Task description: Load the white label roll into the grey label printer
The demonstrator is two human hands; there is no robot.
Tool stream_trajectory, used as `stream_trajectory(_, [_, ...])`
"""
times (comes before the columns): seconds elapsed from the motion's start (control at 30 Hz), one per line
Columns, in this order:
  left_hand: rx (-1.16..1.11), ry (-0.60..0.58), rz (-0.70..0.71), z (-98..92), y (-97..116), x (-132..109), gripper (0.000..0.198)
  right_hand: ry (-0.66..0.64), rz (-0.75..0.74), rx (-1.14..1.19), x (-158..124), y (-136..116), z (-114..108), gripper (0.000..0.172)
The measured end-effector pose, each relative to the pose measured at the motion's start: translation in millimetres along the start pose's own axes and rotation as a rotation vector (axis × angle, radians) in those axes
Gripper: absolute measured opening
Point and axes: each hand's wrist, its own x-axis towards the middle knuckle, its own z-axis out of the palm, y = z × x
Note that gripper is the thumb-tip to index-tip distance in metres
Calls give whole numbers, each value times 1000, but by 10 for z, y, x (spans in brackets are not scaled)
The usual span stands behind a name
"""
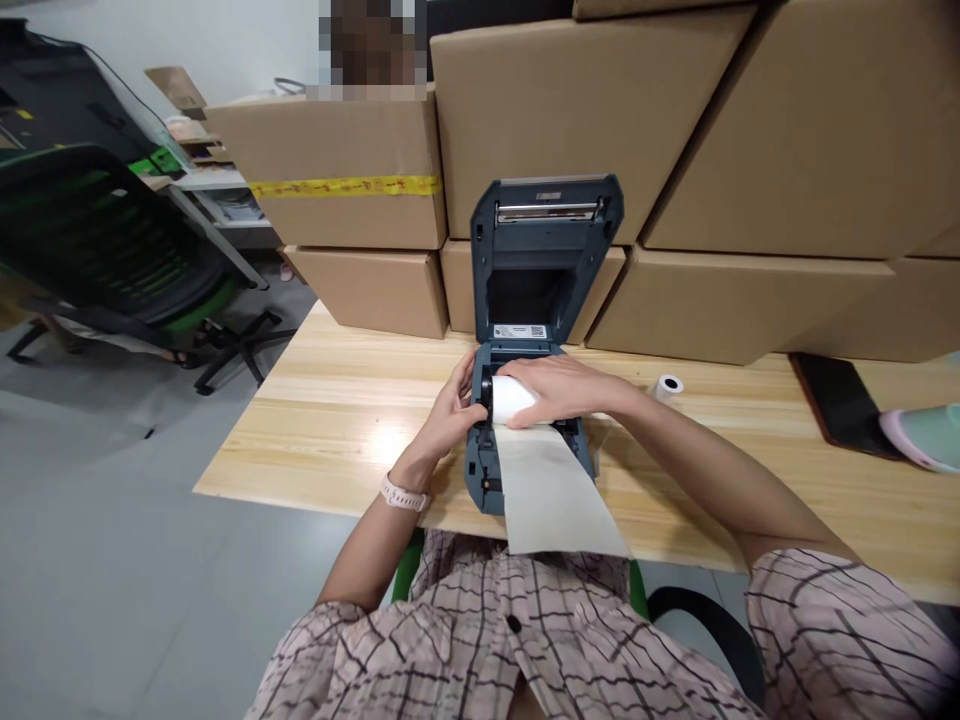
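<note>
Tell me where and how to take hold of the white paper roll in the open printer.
Best from above, probably around the curved barrel of the paper roll, as the right hand does: the roll lies crosswise in the printer, whose raised lid leaves the top open. Keep off the loose strip running toward the person.

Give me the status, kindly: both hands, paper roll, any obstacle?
Left hand at printer's left side. Right hand holding paper roll inside, loose end outside. Lid raised, clear of hands.

Right hand (562, 386) grips the paper roll (510, 402) (its strip (556, 492) trailing out) inside the printer (526, 298).
</note>
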Motion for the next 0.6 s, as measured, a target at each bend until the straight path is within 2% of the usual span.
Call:
stream_trajectory(0.17, [9, -5, 16, 14, 11, -11, 104, 209, -189, 42, -433, -178, 86, 50])
stream_trajectory(0.33, [23, -1, 55, 29, 22, -20, 100, 220, -282, -3, -922, -435, 326, 47])
stream_trajectory(0.43, [35, 5, 58, 36, 28, -27, 97, 278, -281, -40, -1038, -517, 515, 49])
stream_trajectory(0.6, [32, 9, 67, 49, 44, -43, 92, 377, -183, -136, -1057, -639, 842, 57])
